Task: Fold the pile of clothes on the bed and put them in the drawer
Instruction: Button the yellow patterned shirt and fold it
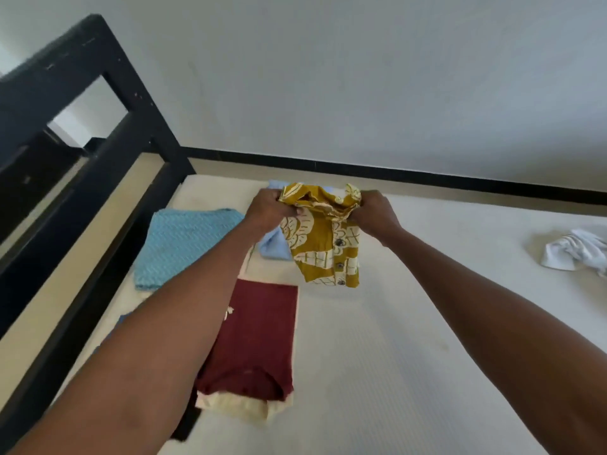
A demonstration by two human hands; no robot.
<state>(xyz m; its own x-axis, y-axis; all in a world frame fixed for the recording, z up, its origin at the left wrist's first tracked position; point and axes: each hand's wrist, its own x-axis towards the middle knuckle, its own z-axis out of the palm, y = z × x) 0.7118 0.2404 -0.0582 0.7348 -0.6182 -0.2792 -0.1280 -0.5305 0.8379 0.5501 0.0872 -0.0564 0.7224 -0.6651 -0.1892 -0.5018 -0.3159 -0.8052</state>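
Seemingly, mustard shirt (323, 244) between both hands.

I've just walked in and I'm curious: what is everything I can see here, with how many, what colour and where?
patterned shirt: one, mustard and cream with buttons, held up over the bed
folded maroon garment: one, dark red, on the bed, lying on a cream piece
folded knit cloth: one, light blue, on the bed at left
pale blue garment: one, behind the shirt
white cloth: one, crumpled, far right
bed: one, cream
bed frame: one, black, left
left hand: grips the shirt's top
right hand: grips the shirt's top
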